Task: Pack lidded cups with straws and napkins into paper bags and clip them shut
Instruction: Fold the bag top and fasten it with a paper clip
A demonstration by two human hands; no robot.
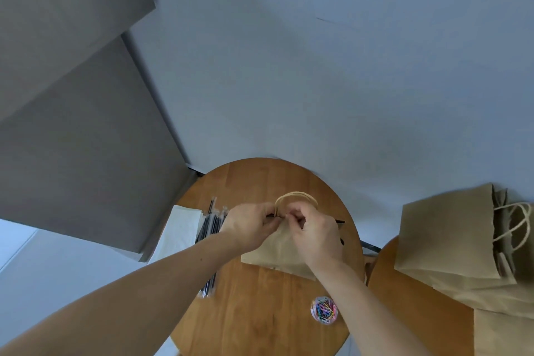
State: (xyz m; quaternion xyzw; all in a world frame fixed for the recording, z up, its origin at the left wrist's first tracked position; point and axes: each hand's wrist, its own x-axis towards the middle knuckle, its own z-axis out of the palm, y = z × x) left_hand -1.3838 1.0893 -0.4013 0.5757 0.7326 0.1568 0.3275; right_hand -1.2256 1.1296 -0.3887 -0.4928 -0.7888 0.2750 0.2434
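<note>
A brown paper bag (pixel 274 251) stands on the round wooden table (pixel 260 312), its twisted paper handles (pixel 294 196) arching above my hands. My left hand (pixel 248 225) pinches the bag's top edge from the left. My right hand (pixel 315 231) pinches the same top edge from the right, fingers curled at the rim. What lies between the fingertips is too small to tell. The bag's contents are hidden. A clear round tub of coloured paper clips (pixel 324 310) sits at the table's front right.
Wrapped black straws (pixel 211 228) and a stack of white napkins (pixel 180 231) lie on the table's left side. Flat brown paper bags (pixel 450 237) with handles are piled on a second wooden table at the right. A pale wall stands behind.
</note>
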